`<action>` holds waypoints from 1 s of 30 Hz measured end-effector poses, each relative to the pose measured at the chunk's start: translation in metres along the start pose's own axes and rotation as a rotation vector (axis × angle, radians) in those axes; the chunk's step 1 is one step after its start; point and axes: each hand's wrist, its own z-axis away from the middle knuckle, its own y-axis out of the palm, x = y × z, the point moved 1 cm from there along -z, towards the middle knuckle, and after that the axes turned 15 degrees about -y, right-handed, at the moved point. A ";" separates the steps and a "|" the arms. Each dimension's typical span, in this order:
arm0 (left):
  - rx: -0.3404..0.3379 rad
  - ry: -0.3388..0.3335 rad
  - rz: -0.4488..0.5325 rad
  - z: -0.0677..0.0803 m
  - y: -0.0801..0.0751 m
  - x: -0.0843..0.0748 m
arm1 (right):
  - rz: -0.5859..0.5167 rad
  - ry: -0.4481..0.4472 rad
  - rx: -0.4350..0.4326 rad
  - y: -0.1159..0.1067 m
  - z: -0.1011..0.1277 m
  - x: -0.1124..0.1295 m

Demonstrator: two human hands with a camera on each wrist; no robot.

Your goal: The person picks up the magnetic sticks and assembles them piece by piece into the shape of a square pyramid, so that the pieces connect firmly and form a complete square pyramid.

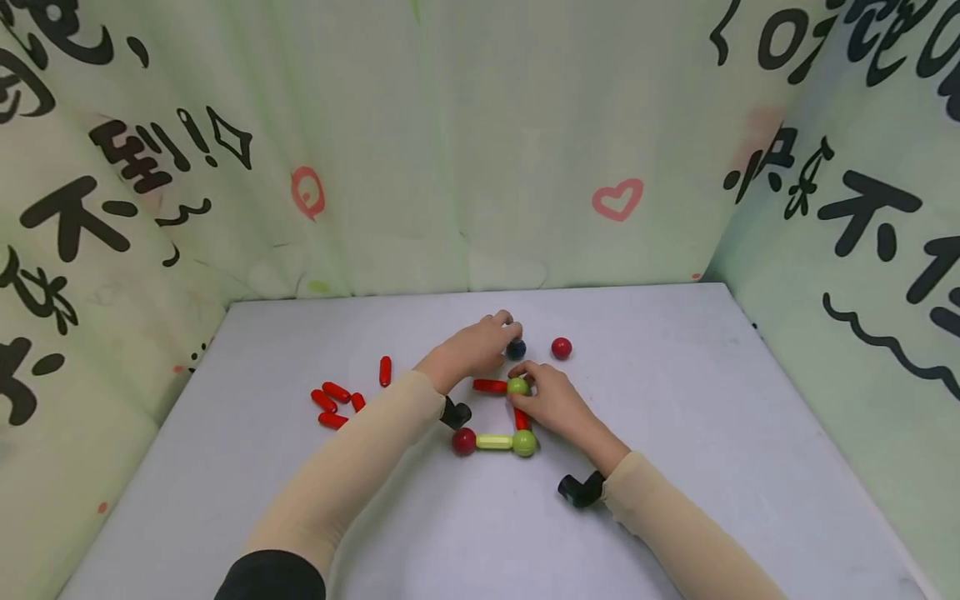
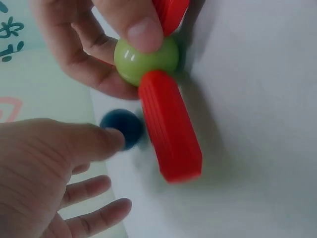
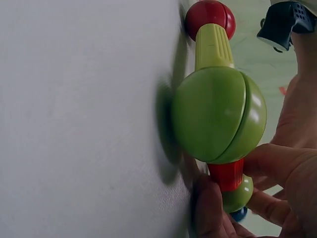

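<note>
My left hand (image 1: 476, 346) pinches a dark blue ball (image 2: 126, 130), its thumb on the near side and two other fingers held apart from it. Just in front is a chain of rods and balls. My right hand (image 1: 558, 404) grips the chain's upper green ball (image 2: 143, 59), with the thumb pressing on it. A red rod (image 2: 171, 126) sticks out leftward from that ball. Another red rod (image 3: 226, 176), partly behind the right fingers, runs to the lower green ball (image 3: 213, 116). From there a yellow-green rod (image 1: 494, 442) leads to a dark red ball (image 1: 464, 442).
A loose red ball (image 1: 561, 348) lies right of the blue one. Several loose red rods (image 1: 336, 392) lie on the left of the white table (image 1: 637, 533), some partly behind the left sleeve. A printed curtain (image 1: 465, 167) encloses the back and sides.
</note>
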 end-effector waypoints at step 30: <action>0.178 -0.109 0.234 0.050 0.008 0.048 | 0.037 0.055 0.022 0.001 -0.003 0.003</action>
